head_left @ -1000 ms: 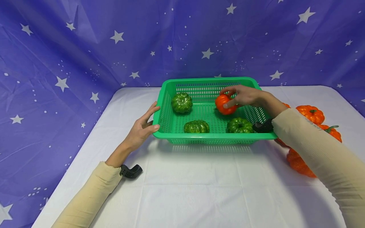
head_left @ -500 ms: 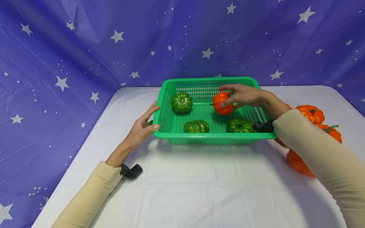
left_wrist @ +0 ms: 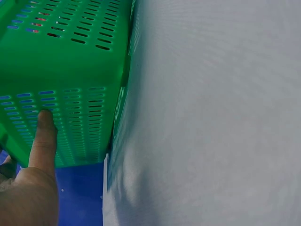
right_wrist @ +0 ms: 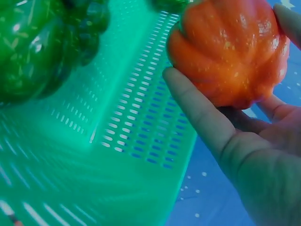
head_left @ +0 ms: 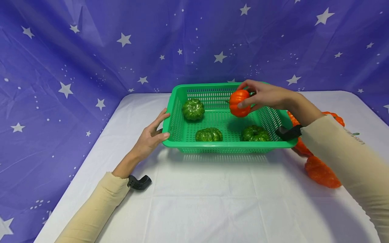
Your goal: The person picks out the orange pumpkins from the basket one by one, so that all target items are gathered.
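In the head view my right hand grips a small orange pumpkin by its side, above the floor of the green plastic basket. Its stem points left. The right wrist view shows the orange pumpkin between thumb and fingers. My left hand holds the basket's left rim. The left wrist view has one straight finger against the outer slotted wall, under the rim. Inside the basket lie three green pumpkins: one back left, one front middle, one front right.
More orange pumpkins lie on the white cloth right of the basket, partly hidden by my right sleeve. A purple curtain with stars hangs behind and at the left. Black wrist mounts sit on both wrists.
My right hand first moves slightly left with the orange pumpkin, then lifts it and draws back a little to the right. The left hand, basket and green pumpkins stay in place.
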`<state>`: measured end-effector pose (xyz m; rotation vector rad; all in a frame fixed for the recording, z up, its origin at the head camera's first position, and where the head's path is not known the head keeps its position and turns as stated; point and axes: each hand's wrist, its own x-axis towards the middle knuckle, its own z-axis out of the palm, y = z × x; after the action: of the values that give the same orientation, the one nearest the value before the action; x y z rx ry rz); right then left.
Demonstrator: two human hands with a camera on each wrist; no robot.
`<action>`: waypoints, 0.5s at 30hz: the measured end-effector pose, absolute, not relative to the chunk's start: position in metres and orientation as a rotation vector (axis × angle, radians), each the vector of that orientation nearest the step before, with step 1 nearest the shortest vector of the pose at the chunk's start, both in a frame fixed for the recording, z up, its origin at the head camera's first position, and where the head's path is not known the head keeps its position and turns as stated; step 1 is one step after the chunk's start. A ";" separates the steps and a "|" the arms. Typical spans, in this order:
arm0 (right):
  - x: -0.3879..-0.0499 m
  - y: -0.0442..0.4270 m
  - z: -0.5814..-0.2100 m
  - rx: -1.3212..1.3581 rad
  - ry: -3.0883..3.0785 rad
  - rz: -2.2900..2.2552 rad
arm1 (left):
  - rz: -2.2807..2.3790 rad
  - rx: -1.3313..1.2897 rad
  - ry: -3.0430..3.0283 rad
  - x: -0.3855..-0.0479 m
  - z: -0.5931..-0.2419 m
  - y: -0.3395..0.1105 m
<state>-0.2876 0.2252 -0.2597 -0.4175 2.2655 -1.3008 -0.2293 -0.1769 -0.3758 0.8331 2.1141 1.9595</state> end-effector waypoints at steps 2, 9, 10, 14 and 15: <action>-0.285 0.227 -0.256 -0.426 2.268 -1.320 | 1.957 0.841 2.119 -0.230 -0.376 -0.177; -0.272 0.234 -0.247 -0.488 2.279 -1.338 | 1.982 0.820 2.074 -0.229 -0.376 -0.178; -0.270 0.234 -0.246 -0.497 2.286 -1.327 | 1.984 0.820 2.067 -0.229 -0.376 -0.178; -0.261 0.237 -0.243 -0.551 2.366 -1.243 | 1.984 0.821 2.048 -0.229 -0.376 -0.178; -0.259 0.237 -0.242 -0.565 2.385 -1.223 | 1.984 0.823 2.048 -0.229 -0.376 -0.178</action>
<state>-0.2586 0.2371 -0.2423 -0.5650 2.3846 -1.2232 -0.2293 -0.1781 -0.3763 0.8230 2.0480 1.9838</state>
